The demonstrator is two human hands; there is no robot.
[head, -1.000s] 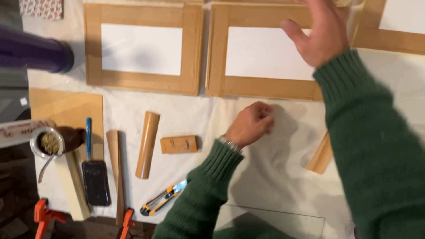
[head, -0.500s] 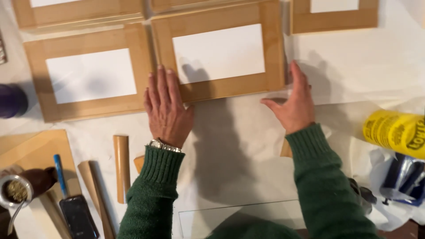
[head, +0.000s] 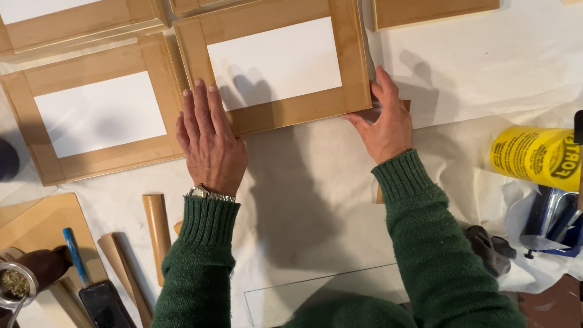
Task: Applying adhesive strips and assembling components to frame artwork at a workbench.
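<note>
While your left hand (head: 209, 143) lies flat, fingers spread, on the wooden frame's (head: 276, 70) lower-left corner, your right hand (head: 384, 124) seemingly cups its lower-right corner; its long axis runs between them.

A light wooden frame (head: 276, 67) with a white rectangular middle lies flat on the white cloth. Another frame touches its left edge.

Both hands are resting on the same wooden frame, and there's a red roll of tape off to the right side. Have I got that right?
Not quite: the roll of tape is yellow, not red, as the head view shows. The rest holds: the left hand and right hand both rest on the same wooden frame, and the roll is on the right.
</note>
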